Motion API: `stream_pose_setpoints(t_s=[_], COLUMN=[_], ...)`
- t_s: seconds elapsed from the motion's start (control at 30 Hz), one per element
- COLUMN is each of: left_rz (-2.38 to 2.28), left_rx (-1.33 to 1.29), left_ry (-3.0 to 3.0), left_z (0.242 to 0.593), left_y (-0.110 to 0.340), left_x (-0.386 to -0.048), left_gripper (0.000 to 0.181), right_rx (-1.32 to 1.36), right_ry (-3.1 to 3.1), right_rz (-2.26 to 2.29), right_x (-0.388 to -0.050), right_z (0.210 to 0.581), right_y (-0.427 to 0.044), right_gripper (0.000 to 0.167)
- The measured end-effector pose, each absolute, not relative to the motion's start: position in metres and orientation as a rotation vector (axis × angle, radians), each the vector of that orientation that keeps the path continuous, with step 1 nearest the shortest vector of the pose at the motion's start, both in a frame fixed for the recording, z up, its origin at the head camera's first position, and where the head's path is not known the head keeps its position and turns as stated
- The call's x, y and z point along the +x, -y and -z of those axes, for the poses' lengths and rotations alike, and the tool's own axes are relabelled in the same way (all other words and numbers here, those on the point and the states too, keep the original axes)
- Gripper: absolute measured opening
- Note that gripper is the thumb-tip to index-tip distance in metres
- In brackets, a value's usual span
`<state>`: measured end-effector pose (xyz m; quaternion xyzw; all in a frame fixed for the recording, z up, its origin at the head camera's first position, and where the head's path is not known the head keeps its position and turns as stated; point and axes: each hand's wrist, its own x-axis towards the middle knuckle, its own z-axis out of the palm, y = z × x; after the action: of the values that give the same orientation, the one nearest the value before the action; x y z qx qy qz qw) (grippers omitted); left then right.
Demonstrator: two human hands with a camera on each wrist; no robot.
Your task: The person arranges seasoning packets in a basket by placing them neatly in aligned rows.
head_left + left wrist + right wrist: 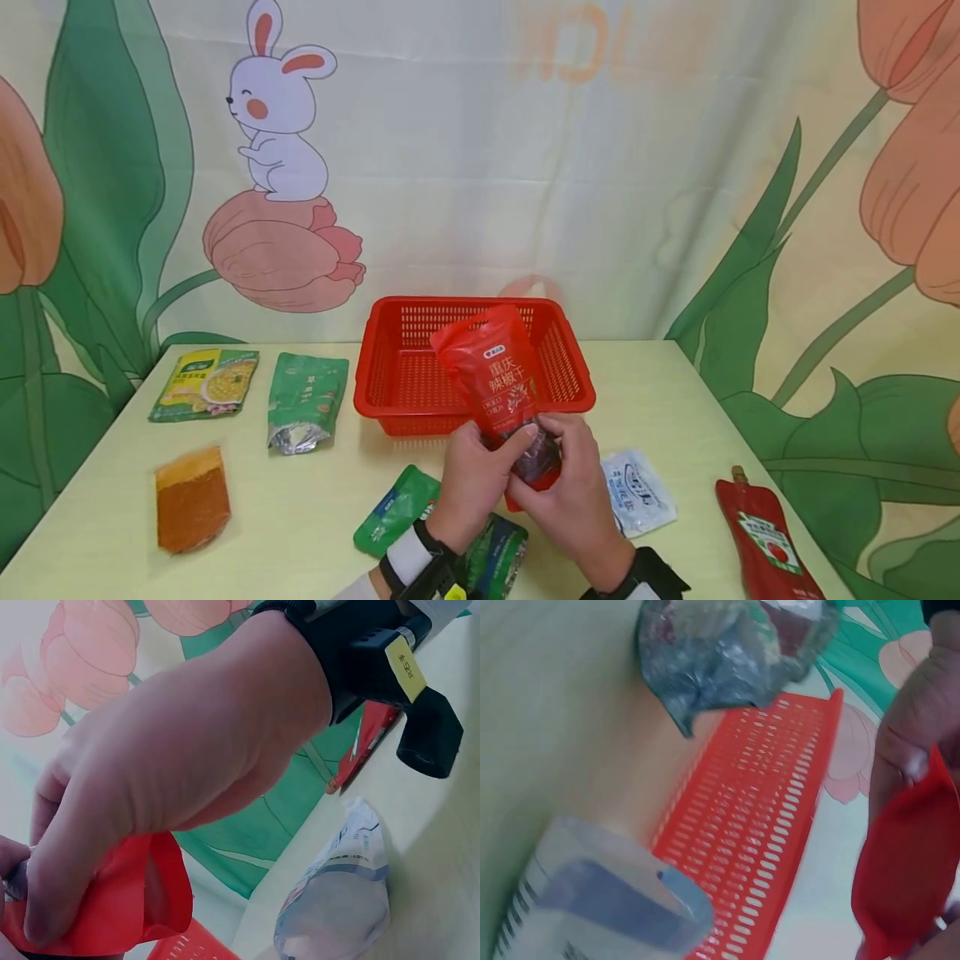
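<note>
Pouch (495, 367), red with white lettering and a see-through patch showing dark contents, leans between my two hands at its lower end. My left hand (480, 483) pinches its left side, thumb laid across the front near the patch; my right hand (576, 492) grips the lower right side, its thumb below the other. Its upper end tilts to the left and, seen from my head, covers part of a red plastic basket (408, 423) at the back of the desk (292, 533).

Near my left wrist lie a green packet (397, 510) and a darker green packet (497, 554), both partly hidden by my arm. Just to the right of my right hand is a white packet (640, 493) with blue print, and well apart from it, near the right edge, a dark red spouted pouch (768, 537). Left of the basket I see a green pouch (307, 396) with a silvery end, then a yellow-and-green packet (204, 383); nearer me lies an orange-brown packet (192, 504). A cloth backdrop (465, 167) printed with tulips and a rabbit hangs behind.
</note>
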<state>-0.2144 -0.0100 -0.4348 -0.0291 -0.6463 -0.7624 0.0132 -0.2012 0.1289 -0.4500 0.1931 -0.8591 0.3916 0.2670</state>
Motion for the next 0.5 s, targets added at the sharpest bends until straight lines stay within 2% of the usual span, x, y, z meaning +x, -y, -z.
stream_pose_setpoints(t_s=[0.13, 0.3, 0.5], left_rz=[2.369, 2.371, 2.265], left_rx=[-0.102, -0.161, -0.522], left_ry=[2.005, 2.101, 2.343], left_z=[0.434, 0.430, 0.419], left_y=[0.017, 0.030, 0.039], left_x=[-0.216, -0.215, -0.201], left_gripper=[0.057, 0.061, 0.057], right_rx=[0.588, 0.595, 0.548], right_ry=[2.350, 2.392, 2.411], right_rz=[-1.149, -1.364, -1.851], right_x=[-0.200, -0.205, -0.208], right_z=[0.443, 0.429, 0.400], right_y=[-0.138, -0.152, -0.168], right_gripper=[0.074, 0.054, 0.061])
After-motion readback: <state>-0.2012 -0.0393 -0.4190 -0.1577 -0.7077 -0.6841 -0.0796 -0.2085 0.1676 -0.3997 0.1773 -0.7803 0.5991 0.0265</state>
